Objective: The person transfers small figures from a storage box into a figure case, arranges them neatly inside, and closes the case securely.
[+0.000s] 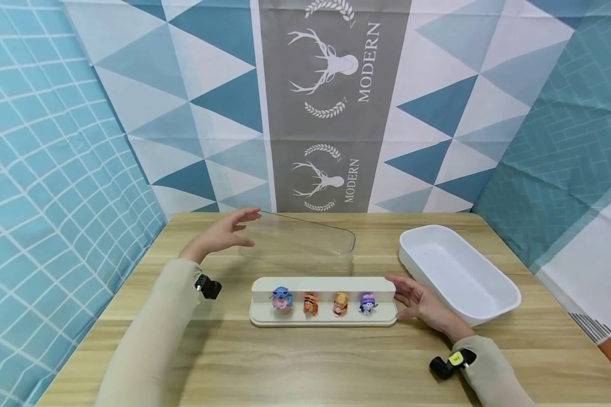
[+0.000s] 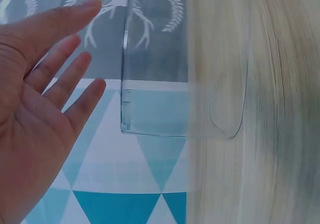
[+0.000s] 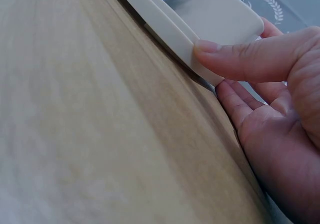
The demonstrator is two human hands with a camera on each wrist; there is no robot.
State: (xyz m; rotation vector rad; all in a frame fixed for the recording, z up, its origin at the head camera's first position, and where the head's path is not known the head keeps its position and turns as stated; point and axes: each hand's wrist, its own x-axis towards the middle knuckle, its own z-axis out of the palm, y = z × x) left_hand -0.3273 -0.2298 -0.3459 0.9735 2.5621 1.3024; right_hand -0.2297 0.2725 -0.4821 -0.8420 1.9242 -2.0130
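Observation:
A long cream display stand [image 1: 323,323] with a raised back lies across the middle of the table. Several small figurines line it: a blue one [image 1: 282,298] at the left end, an orange striped one [image 1: 310,304], a yellow one [image 1: 340,303] and a purple-and-white one [image 1: 368,303]. My right hand [image 1: 421,304] pinches the stand's right end, thumb [image 3: 235,59] on the front rim and fingers behind and under it. Behind the stand is a transparent cover [image 1: 297,240]. Beside its left end, my left hand [image 1: 225,234] is spread, fingers apart from the cover [image 2: 185,104] and holding nothing.
A white rectangular tub [image 1: 458,271] stands at the right, close behind my right hand. Patterned cloth [image 1: 224,113] hangs at the wooden table's [image 1: 305,362] back edge and along both sides.

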